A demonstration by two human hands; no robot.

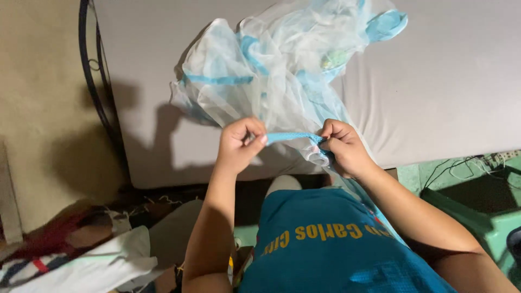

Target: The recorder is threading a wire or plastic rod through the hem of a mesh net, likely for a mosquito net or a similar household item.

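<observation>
Nearest the camera, at the bottom centre of the frame, is the person's teal shirt (331,249) with yellow lettering, and two bare forearms rise from it toward the middle of the picture. At the centre, the left hand (239,144) and the right hand (343,146) are held a little apart, each pinched closed on one end of a blue woven band (290,137) stretched level between them. That band is the trim of a sheer white net (271,70) with pale blue edging, which lies crumpled in the upper centre of the frame on a grey mattress (450,81) and trails down past the right hand.

The net looks very light, soft and limp, likely to sag, bunch and snag easily, so the fine mesh seems fragile under pulling. The woven band appears thicker and firmer, the better place to grip, as both hands do now.

A dark metal bed frame (97,81) curves along the upper left. Folded cloth (81,266) lies at the lower left, and a green stool (477,217) with cables sits at the lower right.
</observation>
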